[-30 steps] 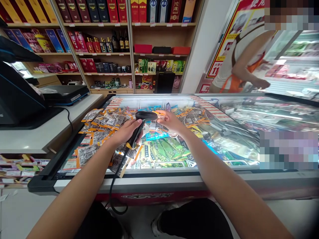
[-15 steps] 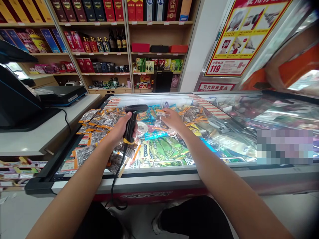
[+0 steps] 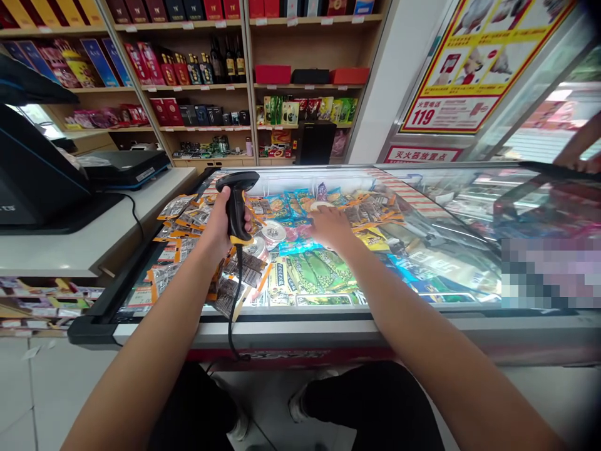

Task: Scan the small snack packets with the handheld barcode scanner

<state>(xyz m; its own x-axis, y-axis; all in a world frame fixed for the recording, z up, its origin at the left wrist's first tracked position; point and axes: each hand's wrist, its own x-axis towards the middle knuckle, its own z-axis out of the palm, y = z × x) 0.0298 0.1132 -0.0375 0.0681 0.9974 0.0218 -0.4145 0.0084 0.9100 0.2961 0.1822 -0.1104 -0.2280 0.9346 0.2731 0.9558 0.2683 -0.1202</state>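
My left hand [image 3: 224,219] is closed around the handle of a black and yellow barcode scanner [image 3: 236,213], held upright above orange-edged snack packets [image 3: 188,216] on the freezer's glass top. Its cord [image 3: 237,275] hangs over the front edge. My right hand [image 3: 331,227] reaches out palm down, its fingers bent a little and apart, at the near side of a round white-lidded tub [image 3: 322,205]. Its fingertips are partly hidden, and I see no packet in it. More orange-edged packets [image 3: 375,210] lie right of this hand. Another round tub [image 3: 273,232] stands between my hands.
The chest freezer [image 3: 305,316] holds green bean packs [image 3: 323,272] and blue packs under glass. A counter [image 3: 113,241] with a black scale stands at left. Shelves [image 3: 201,88] with boxes and bottles are behind. At far right, another person's hand [image 3: 580,156] rests by the freezer.
My right hand no longer shows the small packet it held. The scanner has lifted slightly and turned in my left hand. The view has shifted, and the other person at right has moved away.
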